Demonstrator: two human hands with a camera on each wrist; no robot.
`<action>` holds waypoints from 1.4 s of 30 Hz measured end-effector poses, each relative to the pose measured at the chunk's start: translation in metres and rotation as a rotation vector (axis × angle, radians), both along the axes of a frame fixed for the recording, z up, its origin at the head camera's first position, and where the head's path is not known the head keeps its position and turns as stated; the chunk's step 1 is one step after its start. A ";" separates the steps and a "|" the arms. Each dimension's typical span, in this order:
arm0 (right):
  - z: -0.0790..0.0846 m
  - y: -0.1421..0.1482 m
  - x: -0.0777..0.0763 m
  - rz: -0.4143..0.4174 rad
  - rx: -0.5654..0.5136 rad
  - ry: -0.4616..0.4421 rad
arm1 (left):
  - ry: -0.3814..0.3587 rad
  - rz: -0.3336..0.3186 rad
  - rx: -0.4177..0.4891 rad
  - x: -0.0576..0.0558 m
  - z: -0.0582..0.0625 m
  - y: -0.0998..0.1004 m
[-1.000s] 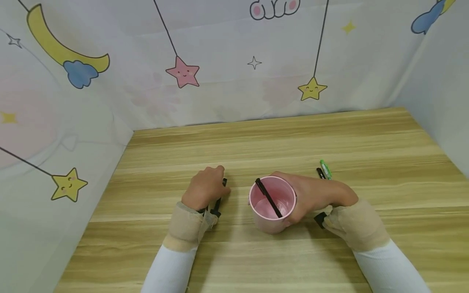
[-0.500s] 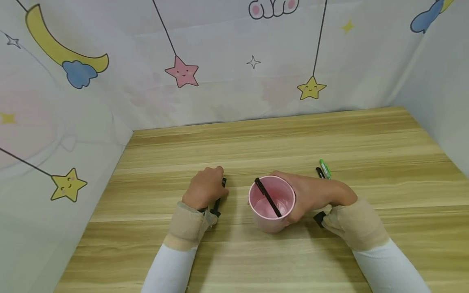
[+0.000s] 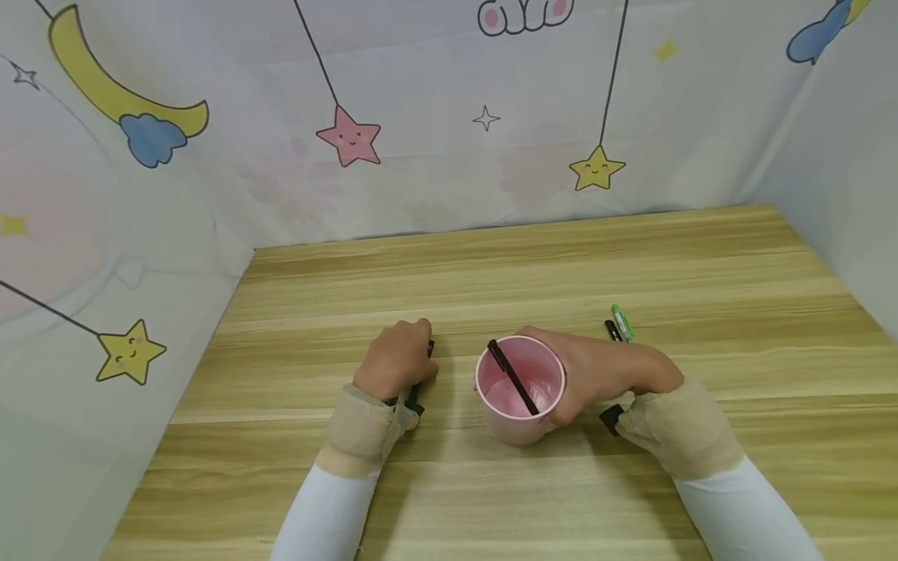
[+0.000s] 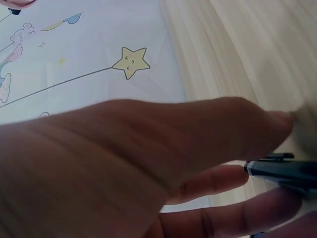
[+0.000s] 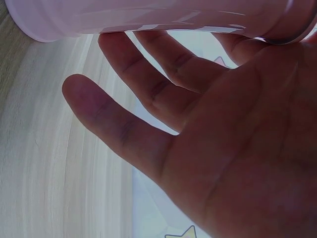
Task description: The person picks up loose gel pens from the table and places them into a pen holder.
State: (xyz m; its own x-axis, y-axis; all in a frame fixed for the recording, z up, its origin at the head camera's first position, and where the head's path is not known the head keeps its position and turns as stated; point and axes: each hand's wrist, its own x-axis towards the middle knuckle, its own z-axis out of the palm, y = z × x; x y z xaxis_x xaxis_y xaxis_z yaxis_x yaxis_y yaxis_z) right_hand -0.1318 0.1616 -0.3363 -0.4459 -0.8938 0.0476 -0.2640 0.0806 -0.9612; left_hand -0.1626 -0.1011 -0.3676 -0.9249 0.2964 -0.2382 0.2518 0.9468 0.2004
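Observation:
A small pink bucket (image 3: 521,428) stands a little tilted on the wooden table, a black pen (image 3: 514,378) leaning inside it. My right hand (image 3: 596,374) grips the bucket from its right side; in the right wrist view, fingertips touch its wall (image 5: 158,15) while one finger points away. To the left of the bucket, my left hand (image 3: 396,358) is low over the table with another black pen (image 4: 282,168) between its thumb and fingers. That pen's capped end (image 3: 431,347) shows past the hand. How firmly the fingers press on it is hard to see.
Beyond my right hand lie a green pen (image 3: 621,322) and a black pen (image 3: 613,330), partly hidden by the hand. The wooden table (image 3: 421,273) ends at a printed cloth backdrop (image 3: 435,171). Dark wrist-camera blocks (image 3: 612,419) sit below both hands.
My left thumb has drawn in slightly toward the pen. The right hand and the bucket stay where they were.

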 end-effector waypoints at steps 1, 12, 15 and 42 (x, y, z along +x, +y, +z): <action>0.000 0.000 0.000 -0.004 0.005 0.000 | 0.000 -0.003 0.003 0.000 0.000 0.000; -0.005 0.000 -0.003 0.043 -0.040 -0.006 | -0.040 0.000 0.049 -0.002 -0.002 0.000; -0.007 0.000 -0.003 0.048 -0.055 -0.013 | -0.049 -0.008 0.055 -0.003 -0.003 0.000; 0.001 -0.001 0.000 0.028 -0.023 -0.049 | -0.040 -0.004 0.083 -0.003 0.003 0.000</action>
State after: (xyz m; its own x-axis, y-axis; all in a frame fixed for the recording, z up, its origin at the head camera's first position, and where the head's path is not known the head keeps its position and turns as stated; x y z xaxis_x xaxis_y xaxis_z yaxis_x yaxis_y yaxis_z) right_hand -0.1316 0.1602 -0.3350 -0.4229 -0.9049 0.0469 -0.2188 0.0517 -0.9744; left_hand -0.1657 -0.1014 -0.3650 -0.9138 0.3204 -0.2497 0.2457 0.9255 0.2881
